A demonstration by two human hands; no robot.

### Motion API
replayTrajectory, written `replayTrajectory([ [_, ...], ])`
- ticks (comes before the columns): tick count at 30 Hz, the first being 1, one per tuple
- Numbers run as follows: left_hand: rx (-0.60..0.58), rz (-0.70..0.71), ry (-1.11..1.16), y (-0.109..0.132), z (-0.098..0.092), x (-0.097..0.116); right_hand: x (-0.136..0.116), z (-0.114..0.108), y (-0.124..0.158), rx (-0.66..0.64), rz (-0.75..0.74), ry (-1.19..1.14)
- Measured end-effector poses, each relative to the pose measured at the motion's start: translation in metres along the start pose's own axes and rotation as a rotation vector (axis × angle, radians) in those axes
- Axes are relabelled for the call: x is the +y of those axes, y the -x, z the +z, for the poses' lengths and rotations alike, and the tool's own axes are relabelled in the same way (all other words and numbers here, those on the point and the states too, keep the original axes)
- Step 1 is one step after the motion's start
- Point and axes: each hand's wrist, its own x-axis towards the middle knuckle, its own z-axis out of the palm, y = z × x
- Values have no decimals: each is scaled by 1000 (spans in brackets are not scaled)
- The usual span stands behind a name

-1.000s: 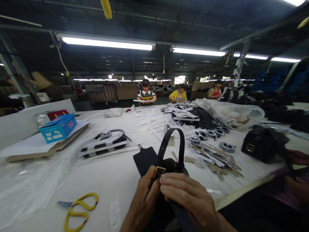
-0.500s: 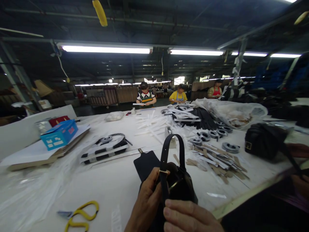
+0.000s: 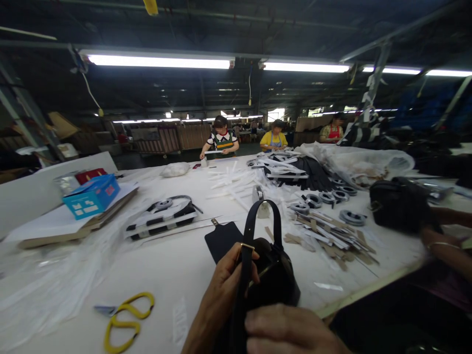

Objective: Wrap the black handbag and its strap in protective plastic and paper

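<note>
A black handbag (image 3: pixel 287 282) stands on the white table in front of me, its flap (image 3: pixel 224 241) folded out to the left with a small metal clasp piece at its end. Its strap (image 3: pixel 262 206) arches up in a loop and passes through a gold buckle (image 3: pixel 247 246). My left hand (image 3: pixel 224 290) is closed round the strap just below the buckle. Lower down, my right hand (image 3: pixel 283 329) is slightly blurred, with its fingertips together at the hanging length of strap; its thumb is hidden. Yellow-handled scissors (image 3: pixel 125 314) lie to the left, blades apart.
Beside the bag are strip offcuts (image 3: pixel 335 236) and grey rolls (image 3: pixel 352 217). A tape dispenser (image 3: pixel 258 195) stands behind it. Leftward are a wrapped bundle (image 3: pixel 162 219) and a blue box (image 3: pixel 92 196). At right, a co-worker's arm (image 3: pixel 448 246) reaches towards another black bag (image 3: pixel 400 206).
The buckle and my left hand have shifted slightly up and left. My right hand has moved a little down and left along the strap. The co-worker's arm at right has come further into view.
</note>
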Motion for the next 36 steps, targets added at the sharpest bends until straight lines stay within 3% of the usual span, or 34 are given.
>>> replayTrajectory([
  [4, -21, 45, -36, 2, -1, 1, 1, -19, -22, 282, 272, 151],
  [9, 150, 155, -265, 2, 6, -3, 10, -9, -41, 86, 210, 466],
  [14, 232, 97, -452, -1, 10, -7, 24, 3, -40, 127, 189, 454],
  [18, 173, 136, -372, -1, 7, -2, 30, -7, -35, 201, 214, 258],
  [23, 98, 104, -283, 2, 5, 6, 35, -17, -35, 462, 815, -247],
  [25, 90, 66, -241, 2, 5, 7, 37, -16, -38, 553, 953, -540],
  [29, 89, -25, -181, -1, 6, 8, 41, -12, -44, 622, 1073, -946],
  [36, 212, -4, -374, -4, 8, 11, 37, -11, -44, 687, 1117, -947],
])
